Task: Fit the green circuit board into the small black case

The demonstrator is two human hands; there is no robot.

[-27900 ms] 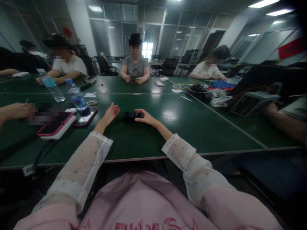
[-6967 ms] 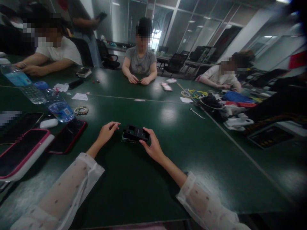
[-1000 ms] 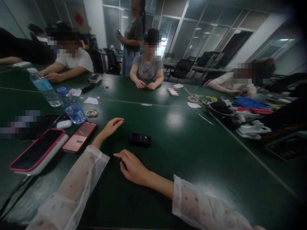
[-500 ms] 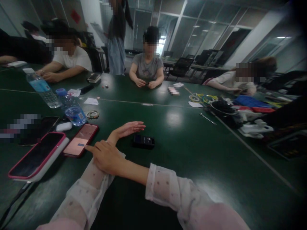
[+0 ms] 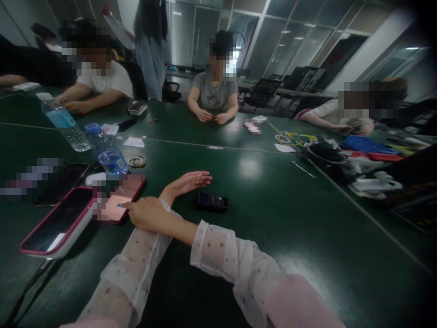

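Observation:
My right hand (image 5: 148, 214) crosses over my left forearm with its index finger stretched out. That fingertip is at the lit pink screen of a phone (image 5: 119, 202) in a red case, and seems to touch it. The other fingers are curled under and partly hidden; nothing shows in them. My left hand (image 5: 191, 182) is open on its side over the green table (image 5: 280, 241), fingers extended to the right and holding nothing. Just below its fingers lies a small black device (image 5: 212, 202) with a little screen, apart from the hand.
At left are a second phone (image 5: 63, 218) in a pink-red case with a cable, a dark phone (image 5: 64, 182), and two water bottles (image 5: 64, 125). Beaded bracelets (image 5: 136, 161) lie behind. At right are a wrench (image 5: 303, 169) and cluttered cables (image 5: 287, 139). Several people sit around the table.
The view has shifted slightly, so the table items appear a little farther right. My right index finger has moved slightly up the phone's screen. My left hand stays open.

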